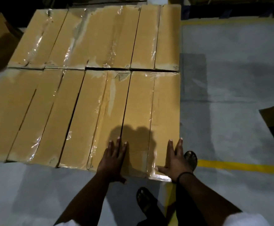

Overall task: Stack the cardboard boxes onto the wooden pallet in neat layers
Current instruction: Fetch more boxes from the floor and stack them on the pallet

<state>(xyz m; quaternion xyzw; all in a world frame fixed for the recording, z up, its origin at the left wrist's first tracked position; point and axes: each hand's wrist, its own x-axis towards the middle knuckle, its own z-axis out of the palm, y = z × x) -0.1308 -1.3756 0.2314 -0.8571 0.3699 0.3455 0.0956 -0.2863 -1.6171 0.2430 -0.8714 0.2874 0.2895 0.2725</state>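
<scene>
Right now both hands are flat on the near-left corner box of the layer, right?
Not quite: the head view shows the left hand and right hand flat, fingers spread, on the near-right corner box of the layer, not the near-left one.

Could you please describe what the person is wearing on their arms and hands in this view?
Both hands are bare, with no gloves or rings visible. The right hand has a thin dark band around its wrist; the left hand has nothing on its wrist. Both forearms are uncovered, and white short sleeves show at the bottom edge of the picture. The fingers have short, unpainted nails.
</scene>
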